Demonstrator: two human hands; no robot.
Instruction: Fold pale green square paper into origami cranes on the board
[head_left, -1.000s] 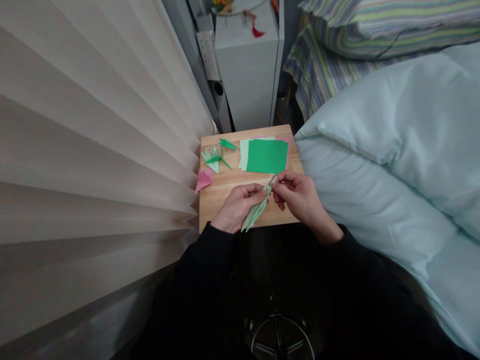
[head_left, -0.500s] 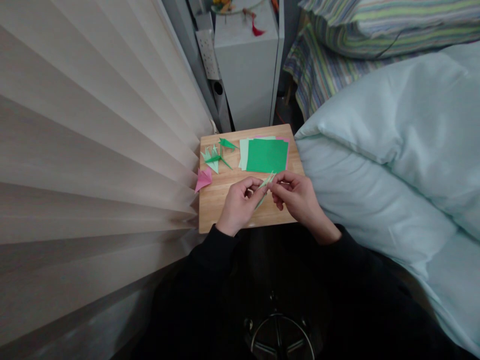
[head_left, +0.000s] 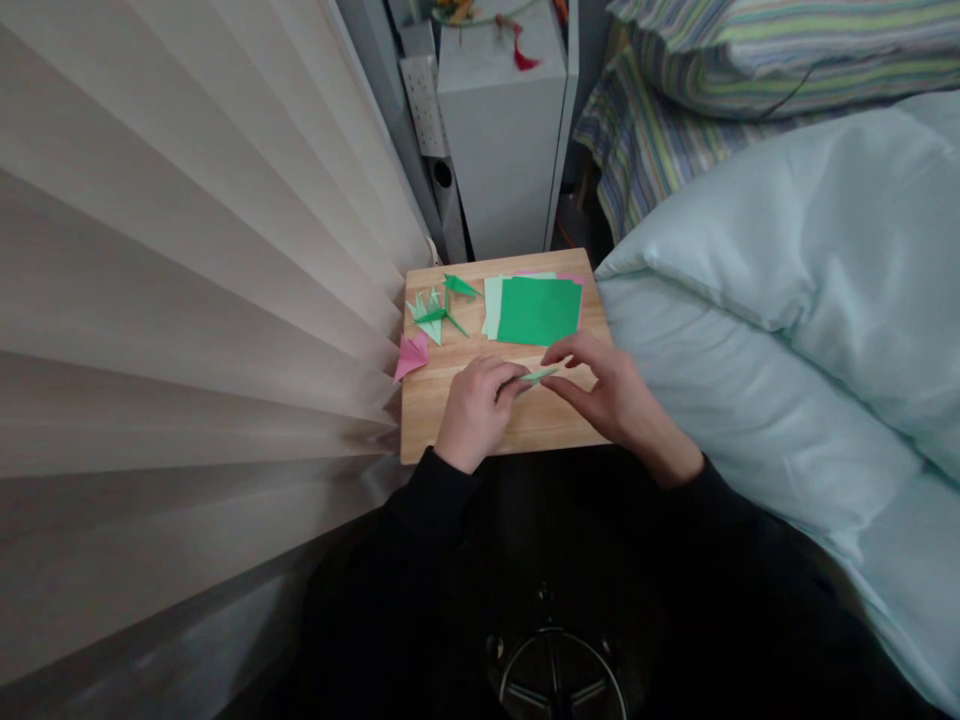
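A light green folded paper (head_left: pixel 540 375) sticks out to the right from my left hand (head_left: pixel 478 405), pinched between thumb and fingers. At its right end is my right hand (head_left: pixel 607 390), thumb and fingers spread apart around the tip; the thumb is close to the paper, and I cannot tell whether it touches. Both hands are over the small wooden table (head_left: pixel 442 430). Beyond them lies a stack of paper sheets with a dark green sheet (head_left: pixel 538 310) on top and pale green and pink edges showing.
Folded paper cranes in dark green (head_left: pixel 461 286) and pale green (head_left: pixel 433 328), plus a folded pink paper (head_left: pixel 411 355), occupy the table's left side. A pleated curtain (head_left: pixel 225 270) borders the left, a pale blue quilt (head_left: pixel 750 300) the right. Behind stands a white cabinet (head_left: pixel 506 160).
My right hand has opened its pinch, fingers now spread. The light green paper has turned from slanting upright to nearly level, and my left hand has rolled over with it.
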